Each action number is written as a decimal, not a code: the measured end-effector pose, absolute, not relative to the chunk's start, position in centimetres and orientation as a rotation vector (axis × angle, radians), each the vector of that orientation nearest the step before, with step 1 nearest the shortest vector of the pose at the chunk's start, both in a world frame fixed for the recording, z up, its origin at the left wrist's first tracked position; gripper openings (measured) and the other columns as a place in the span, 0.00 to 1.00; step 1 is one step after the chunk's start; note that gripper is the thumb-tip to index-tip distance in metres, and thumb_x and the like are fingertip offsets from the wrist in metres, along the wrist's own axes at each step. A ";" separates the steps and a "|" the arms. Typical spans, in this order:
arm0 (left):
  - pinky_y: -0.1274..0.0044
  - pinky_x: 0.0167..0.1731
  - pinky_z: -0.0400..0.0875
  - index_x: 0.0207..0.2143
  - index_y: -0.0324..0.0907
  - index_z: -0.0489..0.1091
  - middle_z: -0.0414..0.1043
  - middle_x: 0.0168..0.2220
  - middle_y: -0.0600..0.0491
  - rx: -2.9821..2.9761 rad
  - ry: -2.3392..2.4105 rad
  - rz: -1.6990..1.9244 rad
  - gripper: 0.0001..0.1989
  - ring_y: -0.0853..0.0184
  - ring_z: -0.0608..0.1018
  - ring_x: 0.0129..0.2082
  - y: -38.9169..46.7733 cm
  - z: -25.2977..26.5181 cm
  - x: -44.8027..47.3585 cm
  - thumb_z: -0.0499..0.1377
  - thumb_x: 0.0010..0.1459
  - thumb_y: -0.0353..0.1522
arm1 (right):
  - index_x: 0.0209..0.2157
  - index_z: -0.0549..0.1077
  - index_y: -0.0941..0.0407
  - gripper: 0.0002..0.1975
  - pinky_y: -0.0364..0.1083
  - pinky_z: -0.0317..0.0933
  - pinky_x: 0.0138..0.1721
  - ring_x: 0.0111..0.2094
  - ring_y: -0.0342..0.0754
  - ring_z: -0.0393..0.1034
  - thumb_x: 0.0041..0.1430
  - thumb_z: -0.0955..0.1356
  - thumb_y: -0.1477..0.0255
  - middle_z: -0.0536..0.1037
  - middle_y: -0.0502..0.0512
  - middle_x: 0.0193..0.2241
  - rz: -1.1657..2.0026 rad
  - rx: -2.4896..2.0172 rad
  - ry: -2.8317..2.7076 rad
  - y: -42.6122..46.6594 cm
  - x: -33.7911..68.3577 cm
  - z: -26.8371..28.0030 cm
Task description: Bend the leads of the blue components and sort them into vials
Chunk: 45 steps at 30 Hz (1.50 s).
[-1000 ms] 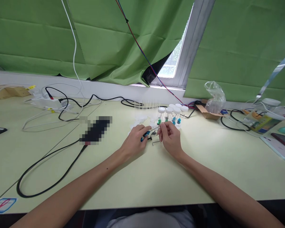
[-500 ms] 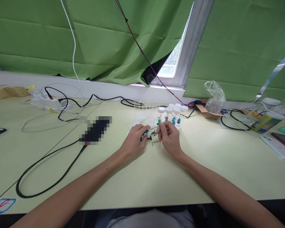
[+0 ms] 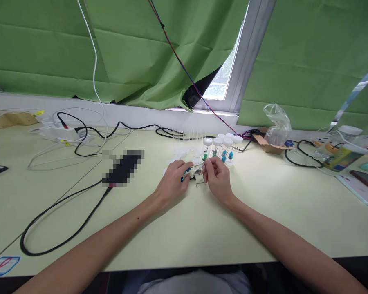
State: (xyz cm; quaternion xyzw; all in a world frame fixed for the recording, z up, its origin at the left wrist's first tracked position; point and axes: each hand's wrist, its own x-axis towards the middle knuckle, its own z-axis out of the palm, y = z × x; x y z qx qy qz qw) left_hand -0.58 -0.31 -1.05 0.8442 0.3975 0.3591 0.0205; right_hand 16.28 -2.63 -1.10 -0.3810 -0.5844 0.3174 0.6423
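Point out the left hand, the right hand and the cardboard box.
Left hand [image 3: 173, 179]: head view, back of the hand.
Right hand [image 3: 218, 179]: head view, near the thumb's base.
Cardboard box [image 3: 271, 150]: head view, front wall.

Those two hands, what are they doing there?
A person's left hand holds small blue pieces at its fingers. The right hand looks pinched on the end of a thin rod, though it is too small to be sure. An L-shaped metal piece lies between the hands, and white-topped containers stand beyond the right hand.
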 end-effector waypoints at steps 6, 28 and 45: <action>0.68 0.44 0.70 0.48 0.41 0.72 0.74 0.40 0.49 2.632 1.246 1.123 0.15 0.62 0.74 0.40 -0.4 -1.0 -0.6 0.55 0.59 0.25 | 0.31 0.65 0.54 0.15 0.41 0.56 0.18 0.17 0.38 0.61 0.67 0.64 0.59 0.69 0.46 0.23 0.730 -0.875 -1.328 -2.6 16.2 -1.2; 0.69 0.45 0.70 0.47 0.42 0.72 0.75 0.40 0.49 2.623 1.243 1.189 0.14 0.62 0.74 0.41 -0.4 -1.0 -0.6 0.55 0.60 0.26 | 0.30 0.64 0.54 0.15 0.41 0.54 0.18 0.17 0.39 0.57 0.67 0.64 0.59 0.67 0.45 0.21 0.739 -0.900 -1.377 -2.9 16.1 -1.0; 0.68 0.44 0.70 0.46 0.43 0.72 0.75 0.39 0.49 2.624 1.250 1.186 0.14 0.61 0.74 0.40 -0.5 -0.9 -0.7 0.55 0.59 0.26 | 0.29 0.64 0.54 0.17 0.41 0.55 0.18 0.17 0.39 0.58 0.65 0.64 0.56 0.64 0.43 0.18 0.750 -0.911 -1.378 -2.9 16.0 -1.0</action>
